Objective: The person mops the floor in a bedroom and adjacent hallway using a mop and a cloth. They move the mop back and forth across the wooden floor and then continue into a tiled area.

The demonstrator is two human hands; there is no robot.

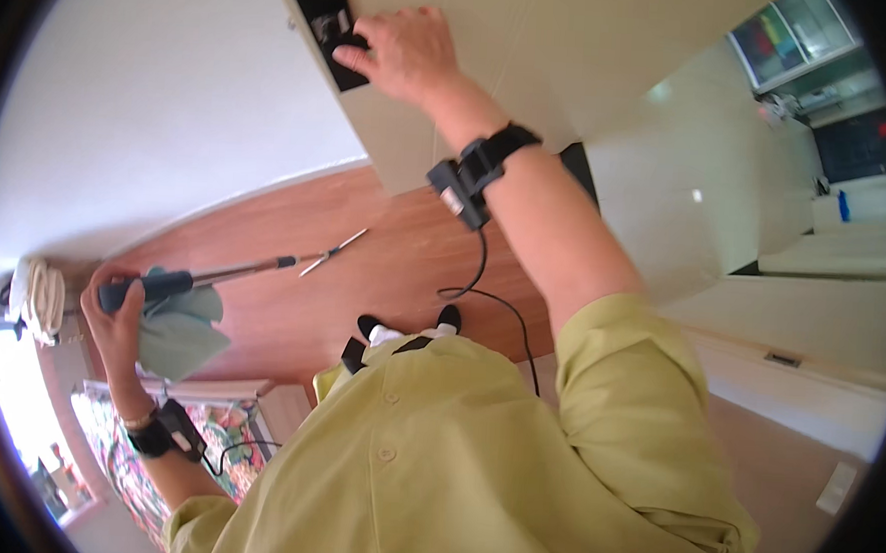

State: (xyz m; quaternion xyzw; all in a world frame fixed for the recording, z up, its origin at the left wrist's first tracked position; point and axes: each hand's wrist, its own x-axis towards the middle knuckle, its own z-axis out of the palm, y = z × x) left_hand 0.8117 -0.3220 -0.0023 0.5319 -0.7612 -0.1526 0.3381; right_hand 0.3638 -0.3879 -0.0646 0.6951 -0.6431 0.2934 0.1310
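Observation:
At the upper middle, my right hand (409,53) is on the black door handle (356,41), with thumb and fingers to either side of it. The handle sits on a black lock plate (325,15) near the edge of a beige door (545,41). My left hand (122,312), at the far left, grips the dark handle (164,286) of a long-poled tool. Its metal pole (244,269) slants over the wooden floor to a thin crossbar (335,251). A pale blue-green cloth (184,334) hangs beside this hand; whether the fingers also hold it, I cannot tell.
A white wall (183,75) rises at the upper left. My feet (448,318) stand on the reddish wooden floor (289,336). Folded beige fabric (36,300) and a flower-patterned cloth (225,423) are at the left. A glossy panel with reflections (688,192) is at the right. Black cables hang from both wrist devices.

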